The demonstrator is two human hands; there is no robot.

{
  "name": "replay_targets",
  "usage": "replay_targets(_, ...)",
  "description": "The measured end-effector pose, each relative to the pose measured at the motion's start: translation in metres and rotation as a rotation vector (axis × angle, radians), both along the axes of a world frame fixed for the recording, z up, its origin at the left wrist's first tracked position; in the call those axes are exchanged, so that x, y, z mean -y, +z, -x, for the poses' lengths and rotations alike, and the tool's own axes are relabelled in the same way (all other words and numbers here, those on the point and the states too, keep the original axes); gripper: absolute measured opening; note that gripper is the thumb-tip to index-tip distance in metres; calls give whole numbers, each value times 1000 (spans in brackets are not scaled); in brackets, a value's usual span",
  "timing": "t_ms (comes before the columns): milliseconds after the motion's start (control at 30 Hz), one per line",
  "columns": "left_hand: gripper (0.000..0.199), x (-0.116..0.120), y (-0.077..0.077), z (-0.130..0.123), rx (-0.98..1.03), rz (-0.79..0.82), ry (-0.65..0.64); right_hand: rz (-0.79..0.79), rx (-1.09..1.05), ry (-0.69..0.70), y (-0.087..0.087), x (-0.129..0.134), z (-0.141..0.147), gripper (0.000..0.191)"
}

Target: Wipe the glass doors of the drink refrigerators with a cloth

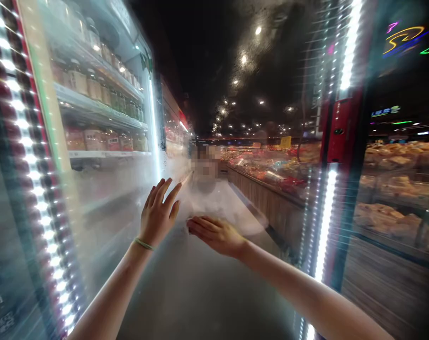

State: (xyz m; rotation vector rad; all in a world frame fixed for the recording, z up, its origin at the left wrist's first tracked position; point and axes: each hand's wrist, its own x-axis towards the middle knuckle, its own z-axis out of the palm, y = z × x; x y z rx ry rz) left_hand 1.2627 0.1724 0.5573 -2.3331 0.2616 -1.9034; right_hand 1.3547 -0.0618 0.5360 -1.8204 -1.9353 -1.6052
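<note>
In front of me is a misted glass pane (214,288) with blurred reflections in it. My left hand (160,208) is raised close to it, fingers spread and holding nothing; whether it touches the pane I cannot tell. A thin greenish band (143,243) circles that wrist. My right hand (216,234) lies flat against the pane or just off it, its fingers stretched out side by side and pointing left. No object shows in it, though the palm side is hidden. A hazy pale figure (228,203) with a blurred-out head appears beyond the hands.
Shelves of bottles and jars (94,87) stand at the left behind glass. Bright light strips run along the left edge (30,156) and along a red and dark frame (337,146) at the right. Farther right are display counters (388,217) piled with packed goods.
</note>
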Motion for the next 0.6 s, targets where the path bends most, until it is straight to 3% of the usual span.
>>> replay_targets(33, 57, -2, 0, 1, -2, -1, -2, -19, 6, 11, 6, -1, -1, 49)
replay_targets(167, 57, -12, -2, 5, 10, 10, -22, -346, -93, -81, 35, -6, -8, 60)
replay_targets(233, 57, -16, -5, 6, 20, 23, -24, -277, -59, -98, 34, -11, -7, 59)
replay_targets(333, 58, -24, -8, 10, 18, 49, -10, 38, 70, -33, 36, -15, -7, 51)
replay_targets(400, 58, -29, -9, 14, 17, 67, 8, 41, 56, -35, 63, -12, -13, 49)
replay_targets(533, 56, -39, -9, 20, 10, 106, 50, -403, -115, -113, 153, -14, -26, 51)
replay_targets(600, 54, -44, -9, 23, 6, 129, 71, -490, -155, -93, 169, -28, -23, 52)
